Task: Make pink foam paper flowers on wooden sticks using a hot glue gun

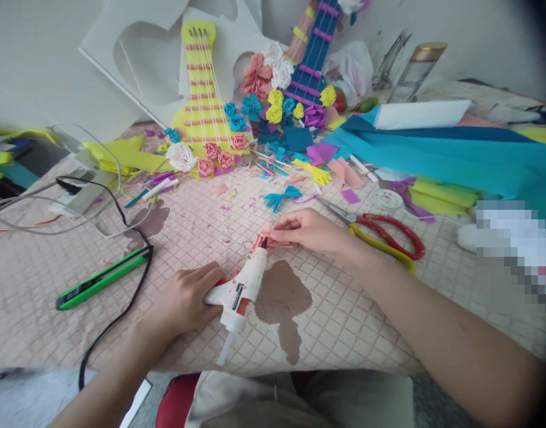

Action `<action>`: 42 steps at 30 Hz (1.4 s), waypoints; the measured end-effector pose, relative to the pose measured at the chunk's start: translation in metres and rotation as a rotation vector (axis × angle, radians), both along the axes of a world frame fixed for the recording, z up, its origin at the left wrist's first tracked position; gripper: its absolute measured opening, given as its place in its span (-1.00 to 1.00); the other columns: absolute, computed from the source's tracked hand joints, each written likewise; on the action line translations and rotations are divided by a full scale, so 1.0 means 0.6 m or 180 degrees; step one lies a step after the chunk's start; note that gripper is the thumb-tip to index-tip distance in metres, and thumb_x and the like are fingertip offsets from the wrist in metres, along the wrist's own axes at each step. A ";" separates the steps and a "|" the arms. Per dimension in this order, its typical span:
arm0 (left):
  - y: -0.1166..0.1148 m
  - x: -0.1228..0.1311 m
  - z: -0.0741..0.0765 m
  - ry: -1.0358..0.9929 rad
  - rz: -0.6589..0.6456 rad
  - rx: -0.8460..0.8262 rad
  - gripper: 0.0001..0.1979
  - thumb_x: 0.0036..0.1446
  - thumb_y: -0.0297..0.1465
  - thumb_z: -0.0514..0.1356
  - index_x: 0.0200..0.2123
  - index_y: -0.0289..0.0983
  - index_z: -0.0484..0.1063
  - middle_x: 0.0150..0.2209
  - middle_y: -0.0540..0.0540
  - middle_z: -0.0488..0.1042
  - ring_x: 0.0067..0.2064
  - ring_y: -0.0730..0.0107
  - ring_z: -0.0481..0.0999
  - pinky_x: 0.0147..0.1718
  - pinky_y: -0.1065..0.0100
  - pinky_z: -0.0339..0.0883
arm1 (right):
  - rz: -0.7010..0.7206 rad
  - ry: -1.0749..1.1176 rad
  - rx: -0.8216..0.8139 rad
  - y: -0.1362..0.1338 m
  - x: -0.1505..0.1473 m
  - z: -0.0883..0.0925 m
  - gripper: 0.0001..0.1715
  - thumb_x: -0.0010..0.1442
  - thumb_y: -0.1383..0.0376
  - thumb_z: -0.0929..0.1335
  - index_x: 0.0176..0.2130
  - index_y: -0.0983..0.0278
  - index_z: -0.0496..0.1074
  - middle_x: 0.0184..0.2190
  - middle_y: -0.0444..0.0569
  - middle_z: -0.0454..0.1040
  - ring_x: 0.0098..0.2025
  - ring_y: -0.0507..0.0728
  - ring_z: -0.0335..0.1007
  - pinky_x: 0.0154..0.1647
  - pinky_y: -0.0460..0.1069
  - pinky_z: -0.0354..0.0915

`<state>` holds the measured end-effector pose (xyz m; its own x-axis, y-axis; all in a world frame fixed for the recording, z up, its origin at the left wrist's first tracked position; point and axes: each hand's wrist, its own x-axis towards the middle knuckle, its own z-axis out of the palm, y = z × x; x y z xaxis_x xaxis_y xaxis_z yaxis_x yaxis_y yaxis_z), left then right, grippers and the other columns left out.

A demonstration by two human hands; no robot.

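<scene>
My left hand [193, 300] is wrapped round the handle of a white hot glue gun [246, 285], with a clear glue stick [227, 348] jutting from its back end. The gun's dark nozzle points up and away, at a piece of pink crepe paper [261, 238]. That paper is pinched between the fingertips of my right hand [302, 229]; the nozzle seems to touch it, though the exact contact is too small to make out. Just beyond my fingers lies a bunched blue paper strip [282, 198].
Red- and yellow-handled scissors [380, 229] lie beside my right forearm. A green cutter [103, 279] rests at left near a black cord [121, 318]. Behind stand a yellow paper guitar [201, 89] and a blue one [315, 59], among paper flowers, scraps and blue paper sheets [433, 148].
</scene>
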<state>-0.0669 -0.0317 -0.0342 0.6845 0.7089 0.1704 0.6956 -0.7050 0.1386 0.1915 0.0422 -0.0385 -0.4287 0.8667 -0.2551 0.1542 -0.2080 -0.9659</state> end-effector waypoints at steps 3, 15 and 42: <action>-0.001 0.000 0.000 0.0002 0.0010 -0.0031 -0.91 0.05 -0.51 0.00 -0.42 -0.26 0.26 -0.54 0.01 0.35 -0.59 0.45 0.34 -0.60 0.41 0.13 | 0.0007 0.0145 -0.0099 -0.002 -0.001 0.002 -0.92 -0.02 0.25 0.45 -0.49 0.21 0.52 -0.40 -0.09 0.58 -0.33 0.07 0.51 -0.34 -0.09 0.38; -0.002 0.002 0.001 -0.0087 0.0028 -0.0036 -0.93 0.08 -0.49 0.03 -0.38 -0.27 0.29 -0.52 0.01 0.38 -0.59 0.46 0.35 -0.60 0.42 0.14 | 0.0041 0.0072 0.0028 0.002 0.002 -0.004 -0.87 -0.03 0.21 0.45 -0.44 0.22 0.52 -0.37 -0.05 0.58 -0.26 0.16 0.52 -0.22 0.00 0.43; -0.012 0.002 0.016 -0.0762 0.0186 0.0083 -0.84 0.10 -0.48 0.03 -0.23 -0.32 0.34 -0.47 -0.06 0.44 -0.50 0.45 0.43 -0.53 0.46 0.25 | -0.0328 -0.0470 0.0324 -0.005 0.004 0.029 -0.71 -0.07 0.15 0.45 -0.34 0.27 0.52 -0.39 -0.04 0.54 -0.41 0.05 0.40 -0.50 -0.09 0.22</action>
<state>-0.0658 -0.0386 -0.0248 0.5804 0.7392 0.3415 0.6848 -0.6701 0.2865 0.1941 0.0394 -0.0208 -0.3009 0.9285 -0.2175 0.2787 -0.1325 -0.9512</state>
